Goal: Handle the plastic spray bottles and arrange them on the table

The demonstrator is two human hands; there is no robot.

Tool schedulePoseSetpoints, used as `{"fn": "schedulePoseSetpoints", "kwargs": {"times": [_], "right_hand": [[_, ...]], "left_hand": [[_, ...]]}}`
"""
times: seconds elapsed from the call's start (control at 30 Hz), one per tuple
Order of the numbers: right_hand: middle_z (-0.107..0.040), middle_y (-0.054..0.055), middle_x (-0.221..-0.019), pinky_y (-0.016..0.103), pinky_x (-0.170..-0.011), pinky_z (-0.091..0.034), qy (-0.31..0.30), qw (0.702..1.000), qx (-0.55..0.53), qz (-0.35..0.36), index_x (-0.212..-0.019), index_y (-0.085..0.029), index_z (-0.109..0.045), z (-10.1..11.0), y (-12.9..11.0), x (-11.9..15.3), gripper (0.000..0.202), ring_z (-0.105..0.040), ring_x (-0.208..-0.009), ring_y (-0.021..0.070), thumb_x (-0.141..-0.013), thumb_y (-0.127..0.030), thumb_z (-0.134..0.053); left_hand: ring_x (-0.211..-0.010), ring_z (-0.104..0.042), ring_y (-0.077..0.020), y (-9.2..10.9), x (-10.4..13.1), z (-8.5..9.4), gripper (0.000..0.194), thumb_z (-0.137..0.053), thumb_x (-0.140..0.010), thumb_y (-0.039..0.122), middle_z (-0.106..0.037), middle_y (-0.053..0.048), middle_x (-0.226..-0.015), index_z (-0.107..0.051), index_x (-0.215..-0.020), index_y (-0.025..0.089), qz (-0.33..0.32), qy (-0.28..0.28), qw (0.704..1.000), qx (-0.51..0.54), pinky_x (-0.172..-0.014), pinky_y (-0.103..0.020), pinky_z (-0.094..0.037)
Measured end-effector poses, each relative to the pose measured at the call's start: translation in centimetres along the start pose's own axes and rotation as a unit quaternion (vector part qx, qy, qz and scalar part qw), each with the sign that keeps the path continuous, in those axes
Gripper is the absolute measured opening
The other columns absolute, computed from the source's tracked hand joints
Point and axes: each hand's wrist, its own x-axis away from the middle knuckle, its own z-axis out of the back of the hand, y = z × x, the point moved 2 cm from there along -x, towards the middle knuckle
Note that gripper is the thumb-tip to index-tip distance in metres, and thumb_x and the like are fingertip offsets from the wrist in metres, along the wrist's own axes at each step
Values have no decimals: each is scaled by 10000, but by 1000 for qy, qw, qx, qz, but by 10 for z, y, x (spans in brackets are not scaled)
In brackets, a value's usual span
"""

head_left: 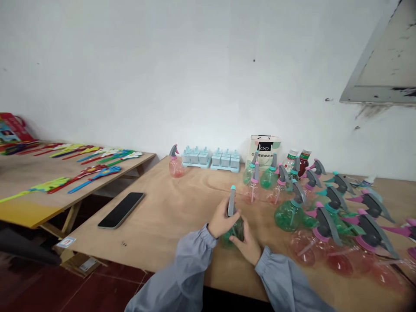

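A green spray bottle (231,208) with a grey trigger head and turquoise nozzle stands upright near the table's front edge, between my hands. My left hand (222,220) is closed around its neck, just under the spray head. Lower down, my right hand (247,243) wraps the side of the round green body, partly hiding it. To the right stand several more spray bottles, among them a green one (288,215) and a pink one (303,248). Another pink spray bottle (176,167) stands alone at the back left.
A black phone (121,210) lies on the left of the wooden table (156,225). At the back are light blue ice-pop moulds (196,157), a paper bag (263,151) and a red-filled bottle (303,162). Colourful hand-shaped clappers (92,171) cover part of the neighbouring table.
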Motion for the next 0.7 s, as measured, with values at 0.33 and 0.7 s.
{"fn": "schedulePoseSetpoints", "kwargs": {"times": [0.33, 0.7], "right_hand": [[-251, 258, -1576, 603, -1203, -217, -128, 990, -53, 31, -1551, -215, -32, -7, -12, -7, 1457, -297, -1474, 401, -464, -591, -927], [-301, 268, -1507, 594, -1177, -261, -90, 988, -123, 34, -1491, -219, -29, -10, -13, -3, 1418, -385, -1420, 398, -458, -599, -923]], "left_hand": [[-896, -720, -229, 7, -16, 25, 464, -713, -653, 243, -681, -101, -1208, -644, -1107, 173, 141, -80, 964, 209, -729, -326, -565], [-1138, -660, -320, -18, -19, 12, 684, -836, -605, 416, -613, -135, -1368, -639, -1229, 220, 92, -227, 906, 346, -795, -343, -553]]}}
